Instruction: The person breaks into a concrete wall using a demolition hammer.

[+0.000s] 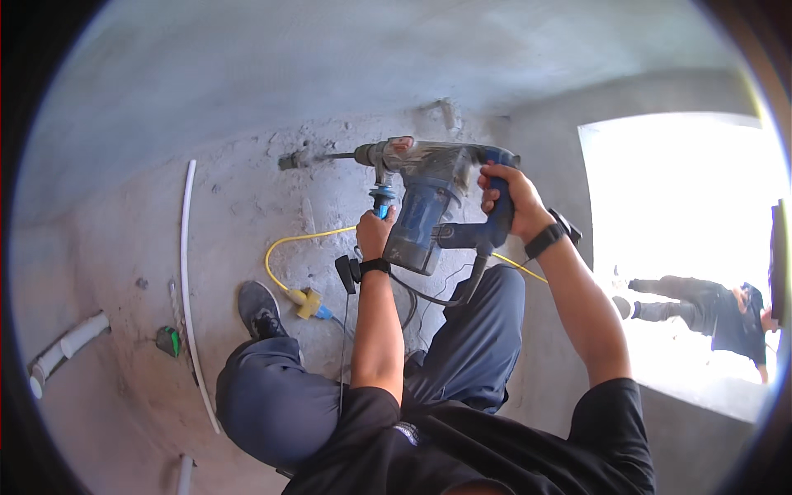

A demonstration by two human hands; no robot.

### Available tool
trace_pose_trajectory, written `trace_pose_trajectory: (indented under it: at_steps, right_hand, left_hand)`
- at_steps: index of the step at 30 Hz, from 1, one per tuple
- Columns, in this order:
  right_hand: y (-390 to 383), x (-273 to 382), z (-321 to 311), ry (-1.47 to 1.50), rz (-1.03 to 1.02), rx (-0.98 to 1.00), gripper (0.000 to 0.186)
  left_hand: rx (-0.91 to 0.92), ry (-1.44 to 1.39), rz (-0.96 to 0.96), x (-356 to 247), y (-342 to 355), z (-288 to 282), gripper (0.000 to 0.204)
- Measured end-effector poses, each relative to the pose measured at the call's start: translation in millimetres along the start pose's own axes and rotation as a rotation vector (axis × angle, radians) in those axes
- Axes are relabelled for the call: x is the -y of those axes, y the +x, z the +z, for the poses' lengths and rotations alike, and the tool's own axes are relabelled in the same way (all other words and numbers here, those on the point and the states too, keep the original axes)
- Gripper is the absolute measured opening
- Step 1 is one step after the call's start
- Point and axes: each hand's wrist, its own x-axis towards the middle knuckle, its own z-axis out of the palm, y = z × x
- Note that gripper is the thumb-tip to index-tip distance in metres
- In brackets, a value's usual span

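Note:
A blue and grey rotary hammer drill [425, 213], coated in dust, is held level in front of me, pointing left. My left hand [375, 234] is wrapped round its blue side handle [382, 200]. Around the rear handle [500, 210] my right hand [518, 200] is closed; whether a finger presses the trigger is hidden. The long metal bit [337, 156] reaches to a dark, rough spot [289, 161] on the grey concrete surface. I cannot tell how deep its tip sits. A black power cord [476, 280] hangs from the handle.
A yellow extension cable [285, 241] ends in a yellow plug connector [308, 303] by my shoe [260, 309]. Further left are a long white pipe [189, 280], a green and black tape measure [167, 340] and a white pipe fitting [78, 338]. Another person [709, 312] appears in the bright opening at right.

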Motion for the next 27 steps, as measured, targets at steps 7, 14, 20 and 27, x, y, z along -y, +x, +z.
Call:
trace_pose_trajectory:
  at_steps: [7, 14, 20, 27]
  right_hand:
    - [-18.1, 7.7, -2.3, 0.026, -0.045, -0.028, 0.008]
    - [-3.4, -5.2, -27.0, 0.104, 0.015, -0.042, 0.008]
    - [-13.1, -3.8, -31.3, 0.157, 0.019, -0.018, 0.014]
    - [-1.8, -27.6, -23.3, 0.204, 0.029, -0.047, 0.009]
  left_hand:
    - [0.042, 0.003, 0.008, -19.4, -14.6, -1.2, 0.059]
    - [0.120, 0.047, -0.055, -19.1, -14.6, -8.4, 0.055]
    - [0.086, 0.038, -0.013, -27.1, -19.1, -12.6, 0.052]
    - [0.139, 0.097, -0.059, -10.8, -8.2, -28.0, 0.048]
